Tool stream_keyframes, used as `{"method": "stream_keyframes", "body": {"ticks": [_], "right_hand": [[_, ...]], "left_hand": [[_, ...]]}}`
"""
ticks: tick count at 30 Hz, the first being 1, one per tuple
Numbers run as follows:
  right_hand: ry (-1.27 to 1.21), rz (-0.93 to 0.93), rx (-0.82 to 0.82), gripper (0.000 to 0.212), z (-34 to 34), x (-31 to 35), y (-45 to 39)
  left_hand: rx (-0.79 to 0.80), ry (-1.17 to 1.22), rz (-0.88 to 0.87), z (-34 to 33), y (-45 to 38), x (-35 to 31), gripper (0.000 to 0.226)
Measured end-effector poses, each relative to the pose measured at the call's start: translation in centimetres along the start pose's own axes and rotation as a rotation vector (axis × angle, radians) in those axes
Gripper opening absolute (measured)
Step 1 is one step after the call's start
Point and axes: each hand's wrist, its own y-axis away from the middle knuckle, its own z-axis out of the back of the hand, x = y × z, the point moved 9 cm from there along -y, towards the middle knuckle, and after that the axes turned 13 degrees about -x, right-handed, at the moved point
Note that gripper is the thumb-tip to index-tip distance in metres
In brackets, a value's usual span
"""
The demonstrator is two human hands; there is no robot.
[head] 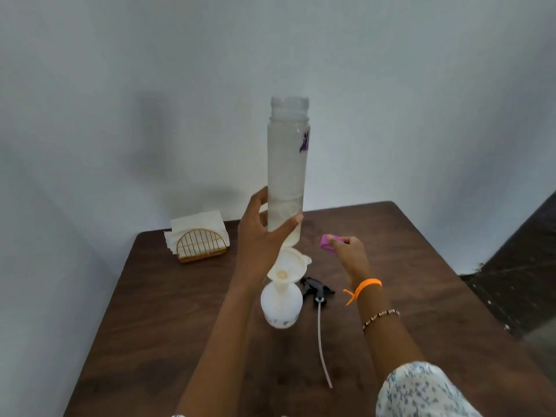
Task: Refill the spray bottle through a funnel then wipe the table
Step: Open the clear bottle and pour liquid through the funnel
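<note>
- The left hand (264,233) gripped the lower part of a tall clear bottle (287,164), thumb on the near side and fingers curled round the far side, holding it upright above the bench (168,311).
- The bottle's mouth was uncovered at the top, and a little clear liquid sat low inside it, level with the gripping fingers.
- Just below that hand stood the white spray bottle (281,305) on the bench, with a white funnel (290,267) seated in its neck; the funnel's bowl sat just under the base of the held bottle.
- The right hand (350,254) was out to the right of the left hand and a little lower, pinching a small purple cap (329,242) between thumb and fingertips above the bench.
- An orange band (365,285) and a beaded bracelet (380,315) circled the right wrist, and a patterned white sleeve (421,389) covered the arm nearer the body.
- Beneath the right hand and just right of the spray bottle lay the black spray head (316,288), its thin tube (323,344) trailing toward the person.
- Well to the left of the left hand, near the bench's far edge, stood a gold wire holder (200,246) with white paper napkins (197,225).
</note>
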Motion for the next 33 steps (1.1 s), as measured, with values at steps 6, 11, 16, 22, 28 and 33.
{"method": "stream_keyframes", "body": {"ticks": [6, 11, 16, 22, 28, 33], "right_hand": [[0.185, -0.189, -0.082, 0.025, 2.3, -8.9, -1.7], [0.403, -0.150, -0.081, 0.021, 2.5, -12.8, -2.4], [0.641, -0.068, -0.036, 0.047, 2.6, -14.0, -1.5], [0.570, -0.106, -0.007, 0.066, 3.0, -14.0, -1.2], [0.213, 0.035, 0.000, 0.035, 2.0, -5.4, -2.5], [-0.098, 0.286, 0.234, 0.022, 0.6, 8.2, 3.2]], "left_hand": [[-0.002, -0.010, 0.024, 0.0, 0.0, 0.4, 0.057], [0.007, -0.008, 0.037, -0.4, 0.3, 0.8, 0.062], [-0.003, -0.001, 0.018, -0.4, 0.3, 0.7, 0.061], [-0.005, -0.020, 0.019, -0.2, 0.5, 0.8, 0.061], [0.006, -0.046, 0.017, -0.4, 0.7, 1.1, 0.062], [0.008, -0.038, 0.021, -0.6, 0.7, 1.4, 0.061]]}}
